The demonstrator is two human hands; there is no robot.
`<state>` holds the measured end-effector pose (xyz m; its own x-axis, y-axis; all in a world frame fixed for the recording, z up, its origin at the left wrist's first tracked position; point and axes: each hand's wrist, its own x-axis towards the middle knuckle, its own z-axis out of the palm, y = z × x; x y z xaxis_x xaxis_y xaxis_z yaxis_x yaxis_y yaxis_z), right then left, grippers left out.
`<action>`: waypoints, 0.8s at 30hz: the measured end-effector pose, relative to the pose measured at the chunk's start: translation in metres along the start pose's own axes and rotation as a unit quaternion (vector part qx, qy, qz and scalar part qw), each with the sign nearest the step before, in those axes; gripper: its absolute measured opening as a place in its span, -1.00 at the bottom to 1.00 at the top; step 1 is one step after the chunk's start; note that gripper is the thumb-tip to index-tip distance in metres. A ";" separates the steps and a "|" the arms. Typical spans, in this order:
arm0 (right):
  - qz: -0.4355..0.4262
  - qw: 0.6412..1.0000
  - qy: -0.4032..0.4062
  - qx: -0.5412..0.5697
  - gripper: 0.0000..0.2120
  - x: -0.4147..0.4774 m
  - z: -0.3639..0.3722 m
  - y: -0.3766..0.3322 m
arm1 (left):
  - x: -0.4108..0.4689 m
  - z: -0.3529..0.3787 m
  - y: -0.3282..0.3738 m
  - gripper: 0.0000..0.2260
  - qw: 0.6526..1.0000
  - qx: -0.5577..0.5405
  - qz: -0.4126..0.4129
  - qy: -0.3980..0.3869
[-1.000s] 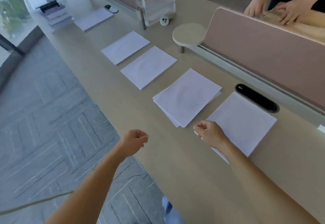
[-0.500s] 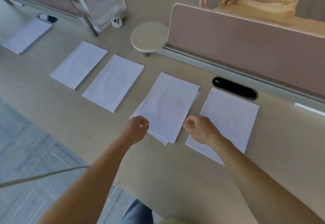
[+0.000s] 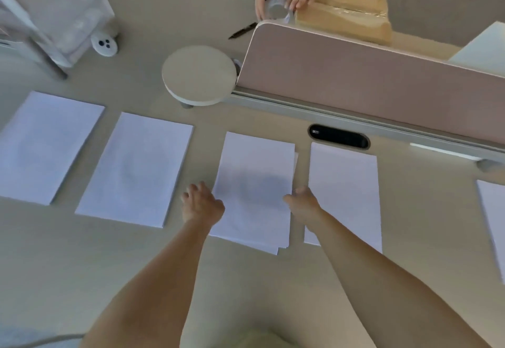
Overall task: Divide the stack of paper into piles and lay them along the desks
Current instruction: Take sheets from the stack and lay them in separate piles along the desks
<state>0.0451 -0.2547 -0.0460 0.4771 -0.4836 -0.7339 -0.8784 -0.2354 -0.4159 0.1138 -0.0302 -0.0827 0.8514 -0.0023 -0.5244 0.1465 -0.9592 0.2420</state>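
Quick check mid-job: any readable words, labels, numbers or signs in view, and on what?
Nothing is readable.
Black cable port: small pale mark at its left end, too small and blurred to read.
Paper piles, such as the one between the hands: faint grey smudges only, no legible text.

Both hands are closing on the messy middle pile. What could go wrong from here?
1. The middle pile is already fanned at its right and bottom edges; squeezing with the left hand and right hand may skew it further or buckle the sheets.
2. The neighbouring pile lies close on the right, under the right forearm, so it may get dragged.
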 end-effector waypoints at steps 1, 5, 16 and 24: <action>0.033 0.999 0.009 0.032 -0.84 0.002 0.009 -0.004 | 0.003 0.000 -0.003 -0.59 0.999 -0.035 -0.011 0.001; 0.114 0.990 0.027 0.083 -0.80 0.019 0.045 -0.005 | 0.006 -0.007 -0.004 -0.74 0.981 -0.182 -0.055 -0.026; 0.149 0.969 -0.003 0.198 -0.79 0.022 0.041 0.000 | 0.024 -0.022 0.007 -0.42 0.968 -0.168 -0.086 -0.165; 0.118 0.972 -0.023 0.203 -0.60 0.021 0.038 0.020 | 0.008 -0.014 0.014 -0.58 0.970 -0.173 -0.004 -0.172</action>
<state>0.0385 -0.2375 -0.0903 0.2727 -0.4441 -0.8534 -0.8840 0.2343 -0.4044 0.1299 -0.0402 -0.0724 0.6403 -0.1470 -0.7539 0.3627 -0.8073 0.4655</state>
